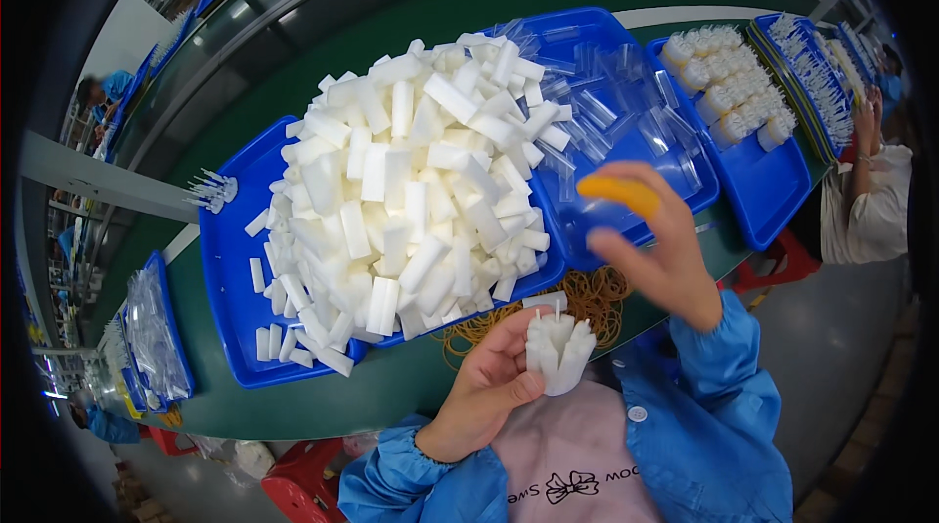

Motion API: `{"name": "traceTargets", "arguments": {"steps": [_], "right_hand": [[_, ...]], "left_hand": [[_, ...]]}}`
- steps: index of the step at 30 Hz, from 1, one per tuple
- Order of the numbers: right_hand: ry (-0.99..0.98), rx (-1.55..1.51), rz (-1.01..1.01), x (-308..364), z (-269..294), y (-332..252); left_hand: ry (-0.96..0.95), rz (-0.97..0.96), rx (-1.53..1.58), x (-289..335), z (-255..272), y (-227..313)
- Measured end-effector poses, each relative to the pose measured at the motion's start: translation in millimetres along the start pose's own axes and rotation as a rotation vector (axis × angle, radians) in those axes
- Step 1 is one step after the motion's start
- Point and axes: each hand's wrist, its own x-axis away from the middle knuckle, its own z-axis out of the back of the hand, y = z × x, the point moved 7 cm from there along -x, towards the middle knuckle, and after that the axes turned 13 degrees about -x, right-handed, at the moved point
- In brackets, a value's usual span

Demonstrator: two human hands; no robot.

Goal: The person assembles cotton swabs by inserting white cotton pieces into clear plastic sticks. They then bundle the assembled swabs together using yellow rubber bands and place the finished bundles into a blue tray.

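Observation:
My left hand [486, 388] is closed around a bundle of white foam pieces [559, 355], held upright in front of my chest. Slim pale tips poke out of the bundle's top. Up and to the right of it, my right hand [657, 244] hovers over the near edge of a blue tray [693, 192] of clear plastic tubes [599, 122]. A yellow cover [620, 192] sits on one of its fingers. Its thumb and fingers are apart, slightly blurred, with nothing visible between them. A big heap of white foam blocks [411, 181] rises on my left.
The heap overflows a blue tray [227, 303]. Tan rubber bands [595, 300] lie at the green table's [293, 406] near edge. At right, another blue tray [773, 192] holds bagged-looking white bundles [729, 83]. A co-worker [866, 195] is at far right, near a red stool [782, 264].

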Motion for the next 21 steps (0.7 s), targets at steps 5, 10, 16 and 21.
{"name": "traceTargets", "arguments": {"steps": [5,10,16,21], "right_hand": [[-0.169,0.441,0.066,-15,-21,45],[-0.232,0.559,0.070,-12,-26,56],[-0.083,0.374,0.049,-5,2,38],[0.211,-0.622,-0.308,20,11,29]], "left_hand": [[0.089,-0.033,0.059,4,1,0],[0.113,0.000,0.086,12,9,1],[0.173,0.026,0.125,11,13,2],[0.112,-0.152,-0.070,12,5,15]]}}
